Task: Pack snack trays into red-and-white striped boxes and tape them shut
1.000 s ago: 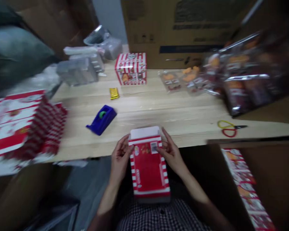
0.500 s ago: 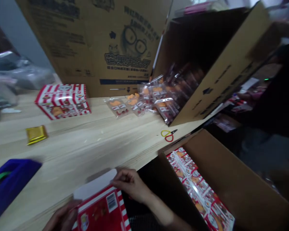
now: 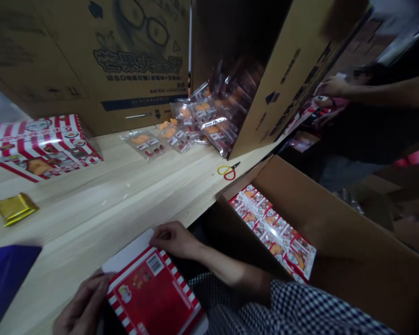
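Observation:
A flat red-and-white striped carton (image 3: pixel 157 298) with a barcode is held at the table's front edge, its white end flap (image 3: pixel 131 251) standing out at the top. My left hand (image 3: pixel 82 302) grips the carton's left corner, thumb on top. At the flap's right end, my right hand (image 3: pixel 174 239) pinches the edge between thumb and fingers. On the table beyond stands a made-up striped carton (image 3: pixel 45 144). Nearer lies a gold foil packet (image 3: pixel 14 209). Several clear packets (image 3: pixel 145 144) with orange pieces spill out of a tipped cardboard box (image 3: pixel 265 93).
Scissors (image 3: pixel 228 171) with yellow and red handles lie near the table edge. An open cardboard box (image 3: pixel 335 223) below on the right holds several striped cartons (image 3: pixel 272 232). A blue tape dispenser (image 3: pixel 10 279) sits at left. A co-worker's arm (image 3: pixel 380 90) shows at far right.
The view has shifted right and down, so things on the table appear further left. Both hands keep their grip on the carton, and more of its red face shows.

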Tool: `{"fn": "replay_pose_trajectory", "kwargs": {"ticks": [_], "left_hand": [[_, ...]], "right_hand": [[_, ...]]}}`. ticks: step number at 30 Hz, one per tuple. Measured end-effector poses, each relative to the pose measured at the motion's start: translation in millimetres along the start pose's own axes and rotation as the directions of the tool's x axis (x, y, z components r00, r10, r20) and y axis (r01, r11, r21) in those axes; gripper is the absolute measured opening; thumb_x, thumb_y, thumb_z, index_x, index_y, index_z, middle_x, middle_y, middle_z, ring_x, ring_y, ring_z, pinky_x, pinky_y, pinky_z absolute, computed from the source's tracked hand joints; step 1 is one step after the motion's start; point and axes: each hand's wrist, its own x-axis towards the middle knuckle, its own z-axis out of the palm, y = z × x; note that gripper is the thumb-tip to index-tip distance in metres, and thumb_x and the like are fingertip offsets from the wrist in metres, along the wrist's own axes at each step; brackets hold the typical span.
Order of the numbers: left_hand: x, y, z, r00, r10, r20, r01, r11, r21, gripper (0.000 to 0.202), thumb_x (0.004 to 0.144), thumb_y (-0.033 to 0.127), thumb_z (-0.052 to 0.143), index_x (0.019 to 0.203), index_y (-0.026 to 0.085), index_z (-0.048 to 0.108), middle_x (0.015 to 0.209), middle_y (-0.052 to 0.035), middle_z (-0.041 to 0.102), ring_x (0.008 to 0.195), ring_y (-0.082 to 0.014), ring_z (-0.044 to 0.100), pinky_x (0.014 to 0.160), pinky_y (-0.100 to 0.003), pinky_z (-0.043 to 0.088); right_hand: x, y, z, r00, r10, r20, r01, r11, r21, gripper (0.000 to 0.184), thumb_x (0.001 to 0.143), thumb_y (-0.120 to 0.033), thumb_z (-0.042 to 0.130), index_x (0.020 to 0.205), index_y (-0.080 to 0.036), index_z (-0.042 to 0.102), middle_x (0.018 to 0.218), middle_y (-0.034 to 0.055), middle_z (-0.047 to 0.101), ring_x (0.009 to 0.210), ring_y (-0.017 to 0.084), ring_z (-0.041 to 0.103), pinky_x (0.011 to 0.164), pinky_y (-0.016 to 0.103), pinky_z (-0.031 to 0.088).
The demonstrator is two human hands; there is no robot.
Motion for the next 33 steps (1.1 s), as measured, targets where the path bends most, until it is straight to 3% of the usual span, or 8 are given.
{"fn": "replay_pose_trajectory", "kwargs": {"ticks": [3, 7, 11, 13, 16, 23, 28, 33], "left_hand": [[-9.1, 6.4, 12.4, 0.99, -0.123, -0.07, 0.112, 0.984, -0.141, 0.04, 0.055, 0.037, 0.091, 0.09, 0.022, 0.075, 0.095, 0.0013, 0.075, 0.085, -0.0205, 0.069, 0.062, -0.024, 0.055], [-16.4, 19.9, 21.3, 0.989, -0.101, -0.106, 0.06, 0.939, -0.339, 0.048, 0.054, 0.019, 0.09, 0.097, 0.023, 0.069, 0.083, 0.0063, 0.071, 0.071, -0.0103, 0.065, 0.064, -0.019, 0.053], [-25.8, 24.2, 24.8, 0.979, -0.097, 0.179, 0.17, 0.872, -0.46, 0.055, 0.068, 0.017, 0.081, 0.121, 0.021, 0.068, 0.106, -0.0035, 0.075, 0.086, -0.016, 0.071, 0.078, -0.026, 0.056], [-27.0, 19.6, 26.3, 0.979, -0.055, 0.197, 0.148, 0.853, -0.5, 0.054, 0.073, 0.016, 0.076, 0.126, 0.019, 0.067, 0.114, -0.0062, 0.075, 0.089, -0.0171, 0.071, 0.081, -0.027, 0.055], [-27.3, 10.5, 25.7, 0.984, -0.032, 0.178, 0.126, 0.829, -0.544, 0.05, 0.076, 0.017, 0.072, 0.125, 0.018, 0.069, 0.111, -0.0078, 0.077, 0.086, -0.0174, 0.072, 0.082, -0.028, 0.054], [-32.3, 8.3, 15.6, 0.983, 0.078, 0.166, 0.032, 0.819, -0.572, 0.015, 0.074, 0.01, 0.072, 0.086, 0.016, 0.08, 0.128, -0.0103, 0.072, 0.119, -0.0262, 0.066, 0.1, -0.034, 0.051], [-33.7, -1.4, 5.7, 0.975, 0.076, 0.208, 0.028, 0.888, -0.459, 0.027, 0.085, 0.027, 0.072, 0.11, 0.018, 0.078, 0.129, -0.0133, 0.071, 0.12, -0.0293, 0.067, 0.103, -0.04, 0.049], [-29.3, -9.7, -6.6, 0.952, 0.2, 0.232, -0.152, 0.966, -0.211, 0.025, 0.087, 0.03, 0.071, 0.107, 0.02, 0.08, 0.126, -0.0122, 0.073, 0.123, -0.029, 0.065, 0.107, -0.041, 0.047]], "right_hand": [[-5.3, 0.6, 0.3, 0.997, 0.023, -0.068, -0.015, 0.994, 0.111, 0.049, 0.053, -0.042, 0.094, 0.09, -0.021, 0.07, 0.064, -0.0086, 0.061, 0.055, 0.008, 0.054, 0.054, 0.022, 0.043], [-17.6, -6.6, -1.9, 0.996, 0.082, -0.047, -0.068, 0.969, 0.238, 0.089, 0.056, -0.032, 0.093, 0.135, -0.029, 0.055, 0.07, -0.0116, 0.063, 0.061, 0.008, 0.059, 0.061, 0.021, 0.048], [-23.0, -13.2, -12.5, 0.962, 0.205, 0.182, -0.249, 0.931, 0.268, 0.051, 0.065, -0.03, 0.089, 0.111, -0.017, 0.072, 0.087, 0.0007, 0.075, 0.074, 0.014, 0.07, 0.072, 0.027, 0.055], [-21.5, -15.4, -14.1, 0.934, 0.232, 0.271, -0.305, 0.915, 0.266, 0.04, 0.069, -0.031, 0.087, 0.105, -0.019, 0.074, 0.095, 0.0036, 0.077, 0.083, 0.017, 0.073, 0.08, 0.032, 0.057], [-24.5, -19.5, -8.0, 0.933, 0.241, 0.268, -0.314, 0.908, 0.276, 0.035, 0.072, -0.03, 0.085, 0.105, -0.025, 0.075, 0.105, 0.0038, 0.078, 0.092, 0.02, 0.073, 0.086, 0.036, 0.058], [-29.2, -21.2, -6.2, 0.949, 0.11, 0.294, -0.138, 0.988, 0.075, 0.015, 0.085, -0.034, 0.076, 0.098, -0.03, 0.079, 0.112, 0.0038, 0.077, 0.109, 0.024, 0.07, 0.102, 0.044, 0.052], [-21.3, -17.1, -17.4, 0.882, 0.046, 0.469, 0.047, 0.982, -0.185, 0.027, 0.097, -0.042, 0.06, 0.117, -0.034, 0.075, 0.129, 0.0037, 0.072, 0.129, 0.026, 0.06, 0.115, 0.053, 0.039], [-23.3, -10.0, -17.1, 0.903, -0.016, 0.428, 0.131, 0.962, -0.239, 0.026, 0.098, -0.041, 0.059, 0.118, -0.034, 0.076, 0.125, 0.0041, 0.074, 0.124, 0.025, 0.063, 0.111, 0.048, 0.044]]}}
